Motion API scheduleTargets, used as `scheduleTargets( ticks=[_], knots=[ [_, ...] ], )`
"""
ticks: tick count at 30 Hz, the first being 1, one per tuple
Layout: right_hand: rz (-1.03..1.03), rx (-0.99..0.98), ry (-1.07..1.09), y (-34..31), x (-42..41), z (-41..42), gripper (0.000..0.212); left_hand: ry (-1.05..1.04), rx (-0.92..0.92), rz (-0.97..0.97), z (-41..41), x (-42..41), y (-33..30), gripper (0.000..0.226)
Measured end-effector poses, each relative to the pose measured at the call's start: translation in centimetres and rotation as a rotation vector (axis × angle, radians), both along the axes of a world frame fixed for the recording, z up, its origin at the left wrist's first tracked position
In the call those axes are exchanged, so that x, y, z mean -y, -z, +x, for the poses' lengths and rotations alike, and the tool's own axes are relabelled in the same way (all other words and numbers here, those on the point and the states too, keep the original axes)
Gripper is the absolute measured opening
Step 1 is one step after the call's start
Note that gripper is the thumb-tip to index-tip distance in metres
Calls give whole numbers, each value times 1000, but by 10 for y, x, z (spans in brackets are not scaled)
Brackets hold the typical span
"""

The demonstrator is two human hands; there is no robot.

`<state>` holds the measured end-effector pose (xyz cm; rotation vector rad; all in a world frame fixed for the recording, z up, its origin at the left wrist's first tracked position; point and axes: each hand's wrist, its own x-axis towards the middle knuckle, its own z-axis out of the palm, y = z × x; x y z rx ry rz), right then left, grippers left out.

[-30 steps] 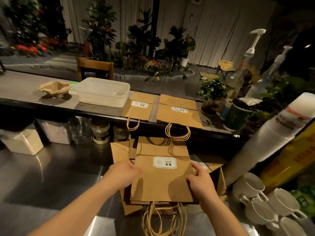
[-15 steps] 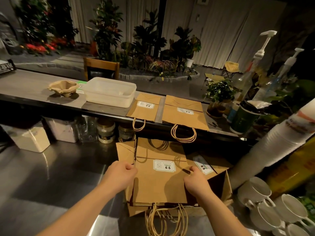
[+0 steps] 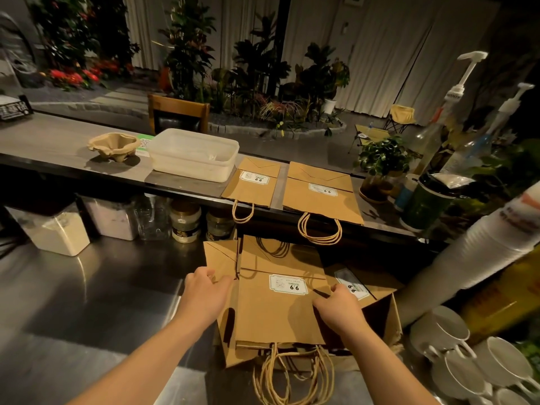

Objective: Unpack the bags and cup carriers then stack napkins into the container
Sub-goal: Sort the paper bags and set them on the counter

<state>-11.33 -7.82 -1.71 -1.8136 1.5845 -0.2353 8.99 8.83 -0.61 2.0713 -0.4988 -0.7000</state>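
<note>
Steel counter (image 3: 87, 302) bears flat brown labelled paper bags (image 3: 280, 311).

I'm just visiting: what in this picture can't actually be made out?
- Head view: the lower bags in the stack, covered by the top bag.
- Fingertips of left hand and right hand, curled over the bag edges.
- Jars under the counter, in shadow.
- White cups, cut by the right edge.
</note>
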Motion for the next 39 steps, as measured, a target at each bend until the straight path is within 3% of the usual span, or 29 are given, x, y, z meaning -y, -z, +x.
scheduleTargets(
  ticks=[5,8,10,12,16,21,29,34,39],
  knots=[
    [-16,58,-19,4,-1,-2,45,-122,-124,-100,-6,-3,3,60],
    [-29,97,-31,6,0,-2,57,-192,-276,-148,-6,-5,3,62],
    [-42,112,-56,6,0,-1,63,-188,-356,-154,-9,-6,1,47],
    [-58,124,-89,4,-1,0,64,-162,-385,-140,-12,-7,0,16],
    [-95,107,-139,2,-1,3,64,-129,-395,-140,-13,-10,-3,7],
    [-66,107,-222,0,-4,7,59,-139,-394,-129,-12,-11,0,22],
    [-6,30,-285,8,-8,10,40,-176,-364,-151,-15,-7,1,15],
    [27,-6,-285,12,-13,11,59,-172,-355,-166,-19,-3,-1,16],
    [11,-10,-278,11,-17,12,55,-166,-308,-154,-23,-2,1,26]
  ],
)
